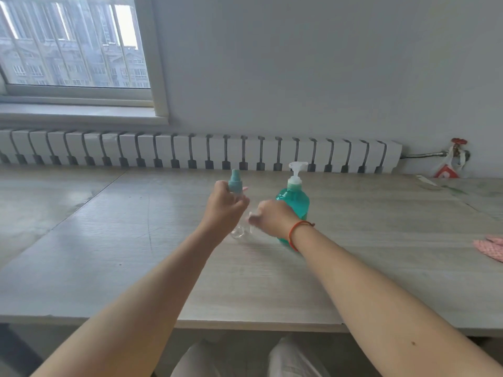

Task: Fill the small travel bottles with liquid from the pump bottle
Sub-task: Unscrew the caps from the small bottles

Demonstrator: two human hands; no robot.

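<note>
Travel bottle (235, 210) sits about mid-table, upright in your left hand (223, 210), and you've got wide bare tabletop (109, 240) stretching off to its left, all the way to a seam where a second surface begins. Your fingers are curled round the clear body, so most of it is hidden; the teal spray cap (234, 181) pokes up above your knuckles, and the rounded clear base (237, 233) shows below your wrist, down at the table. Just to the right, your right hand (269, 217) is at the bottle's lower side, fingers bent, blurred, with something pale at the fingertips; you can't tell whether it grips anything. A red string bracelet (296, 229) rings that wrist. Behind it, touching nothing but the table, stands the pump bottle (294, 205): teal liquid, white pump head, partly covered by your right hand. Further right, open table again, then a pink patterned cloth (490, 247) at the edge of view. Near edge runs below your forearms; the far edge meets the white radiator (190, 151)
</note>
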